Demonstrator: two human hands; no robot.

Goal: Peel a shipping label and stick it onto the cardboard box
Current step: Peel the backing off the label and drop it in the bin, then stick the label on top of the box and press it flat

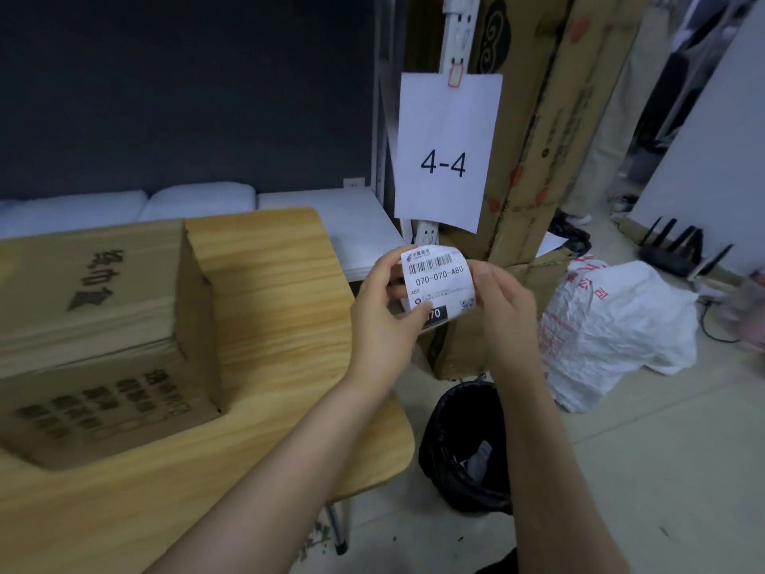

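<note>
Two hands, left and right, hold one shipping label. One cardboard box sits on the one wooden surface. On the floor: one black bin, one white plastic bag. One "4-4" paper sign hangs.

two bare forearms, left hand and right hand ungloved, sleeveless

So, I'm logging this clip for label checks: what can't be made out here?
- Shipping label, head view: small address print is blurred; the left hand covers its lower left corner.
- Whether its backing has started peeling: hidden behind the fingers.
- Cardboard box: left part cut off by the frame edge.
</note>
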